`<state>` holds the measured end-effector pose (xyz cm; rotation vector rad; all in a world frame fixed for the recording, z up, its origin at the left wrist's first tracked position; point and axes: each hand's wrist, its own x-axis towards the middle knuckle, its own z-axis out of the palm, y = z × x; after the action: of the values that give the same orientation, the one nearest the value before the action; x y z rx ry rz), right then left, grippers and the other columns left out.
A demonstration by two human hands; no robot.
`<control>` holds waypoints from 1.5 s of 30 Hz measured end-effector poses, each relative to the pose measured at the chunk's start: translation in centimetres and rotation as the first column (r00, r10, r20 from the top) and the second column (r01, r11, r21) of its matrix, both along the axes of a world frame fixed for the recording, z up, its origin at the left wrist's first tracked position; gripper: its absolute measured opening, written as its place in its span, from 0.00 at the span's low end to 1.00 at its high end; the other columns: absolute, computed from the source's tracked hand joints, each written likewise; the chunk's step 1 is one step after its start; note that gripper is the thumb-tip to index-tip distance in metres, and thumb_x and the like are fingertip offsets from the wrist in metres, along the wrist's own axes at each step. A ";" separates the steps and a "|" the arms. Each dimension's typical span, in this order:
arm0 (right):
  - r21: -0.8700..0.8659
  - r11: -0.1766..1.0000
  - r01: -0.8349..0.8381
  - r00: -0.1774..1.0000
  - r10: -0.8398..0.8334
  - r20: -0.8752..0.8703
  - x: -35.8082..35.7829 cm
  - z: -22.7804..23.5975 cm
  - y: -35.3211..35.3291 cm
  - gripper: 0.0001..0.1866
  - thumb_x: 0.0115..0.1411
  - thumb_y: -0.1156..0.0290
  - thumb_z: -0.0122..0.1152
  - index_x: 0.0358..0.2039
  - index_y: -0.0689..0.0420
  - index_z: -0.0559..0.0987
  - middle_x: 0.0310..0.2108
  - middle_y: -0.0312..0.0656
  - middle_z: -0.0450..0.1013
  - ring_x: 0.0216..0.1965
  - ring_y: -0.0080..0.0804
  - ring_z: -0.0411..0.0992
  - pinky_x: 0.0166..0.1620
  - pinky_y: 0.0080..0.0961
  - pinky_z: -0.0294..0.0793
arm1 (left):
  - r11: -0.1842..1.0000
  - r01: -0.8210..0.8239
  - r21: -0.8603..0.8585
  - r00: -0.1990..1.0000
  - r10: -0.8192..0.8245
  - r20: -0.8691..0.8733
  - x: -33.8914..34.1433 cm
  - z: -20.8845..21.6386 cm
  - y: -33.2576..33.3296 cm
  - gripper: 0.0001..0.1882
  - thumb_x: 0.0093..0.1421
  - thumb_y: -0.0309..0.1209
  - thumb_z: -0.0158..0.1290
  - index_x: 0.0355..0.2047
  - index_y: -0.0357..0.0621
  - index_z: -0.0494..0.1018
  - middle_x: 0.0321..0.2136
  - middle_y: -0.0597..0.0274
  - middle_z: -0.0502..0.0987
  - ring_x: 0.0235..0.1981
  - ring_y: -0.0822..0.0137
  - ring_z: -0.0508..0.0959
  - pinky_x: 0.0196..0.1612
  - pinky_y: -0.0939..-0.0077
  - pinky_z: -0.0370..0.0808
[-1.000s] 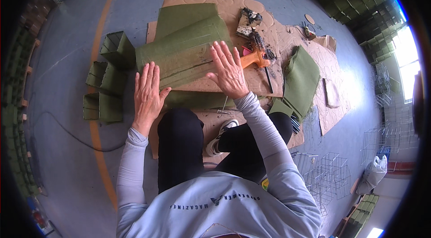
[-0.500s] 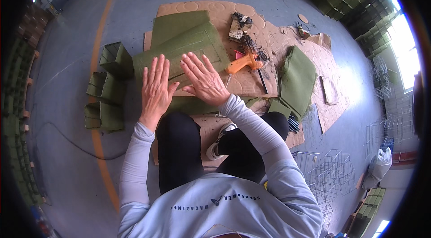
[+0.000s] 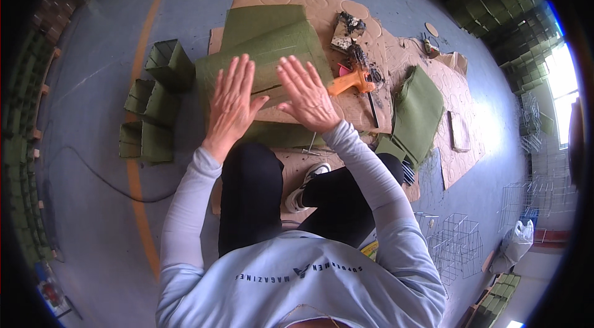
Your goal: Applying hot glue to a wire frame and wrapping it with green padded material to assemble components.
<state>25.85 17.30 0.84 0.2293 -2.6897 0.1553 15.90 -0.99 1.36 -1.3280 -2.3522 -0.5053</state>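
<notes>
Both hands are stretched out, palms down, over green fabric sheets (image 3: 278, 50) that lie on flattened cardboard (image 3: 377, 56). My left hand (image 3: 232, 105) has its fingers nearly together and its thumb pointing right; it holds nothing. To its right, my right hand (image 3: 307, 94) has its fingers fanned and is also bare. Whether either hand touches the fabric I cannot tell. Just right of my right hand lies an orange glue gun (image 3: 351, 82), its front end dark with residue. Beyond it sits a block smeared with black residue (image 3: 346, 30).
Three open green fabric boxes (image 3: 170, 63) stand at the left by an orange floor line (image 3: 143, 50). More folded green fabric (image 3: 416, 111) lies to the right. Wire frames (image 3: 456, 244) and a white bag (image 3: 516, 244) are at lower right. A cable (image 3: 102, 173) crosses the floor at left.
The view has shifted, so the floor items sit slightly farther right. Both hands stay outstretched above the fabric, a little farther apart, with nothing picked up.
</notes>
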 end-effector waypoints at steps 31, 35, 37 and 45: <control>0.027 0.997 -0.073 0.997 0.074 -0.027 -0.2 -1.0 2.2 0.35 0.56 0.60 0.56 0.61 0.56 0.57 0.63 0.47 0.51 0.64 0.42 0.51 0.63 0.41 0.52 | 0.993 0.102 -0.061 0.995 -0.100 0.025 -0.8 -1.1 -0.2 0.44 0.54 0.49 0.50 0.65 0.43 0.45 0.65 0.59 0.48 0.66 0.59 0.48 0.65 0.55 0.47; 0.018 0.987 -0.162 0.986 0.162 -0.024 -1.6 -0.6 -1.0 0.33 0.56 0.63 0.53 0.60 0.61 0.58 0.63 0.51 0.51 0.64 0.43 0.51 0.63 0.41 0.51 | 0.977 0.038 -0.210 0.999 -0.045 -0.026 -1.6 -0.9 -1.0 0.44 0.52 0.44 0.54 0.64 0.40 0.47 0.65 0.58 0.49 0.66 0.60 0.48 0.66 0.58 0.46; 0.056 0.980 -0.191 0.976 0.196 -0.096 -2.8 -2.7 -0.7 0.30 0.54 0.68 0.51 0.58 0.63 0.61 0.61 0.52 0.55 0.63 0.43 0.54 0.63 0.40 0.53 | 0.976 0.054 -0.212 0.997 -0.065 -0.042 -1.5 -1.6 -0.2 0.43 0.52 0.42 0.55 0.63 0.39 0.49 0.64 0.57 0.50 0.66 0.60 0.50 0.66 0.60 0.47; 0.066 0.962 -0.264 0.929 0.272 -0.249 -3.7 -4.5 -0.7 0.23 0.51 0.71 0.51 0.49 0.63 0.71 0.56 0.50 0.64 0.57 0.42 0.64 0.56 0.37 0.65 | 0.969 0.006 -0.245 0.992 -0.037 -0.122 -1.3 -1.9 -0.8 0.41 0.53 0.42 0.54 0.63 0.41 0.50 0.64 0.57 0.51 0.65 0.60 0.50 0.66 0.60 0.49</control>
<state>22.14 16.63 -3.65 0.5871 -2.3943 0.1532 14.62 -1.76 -0.56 -1.4469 -2.3550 -0.1336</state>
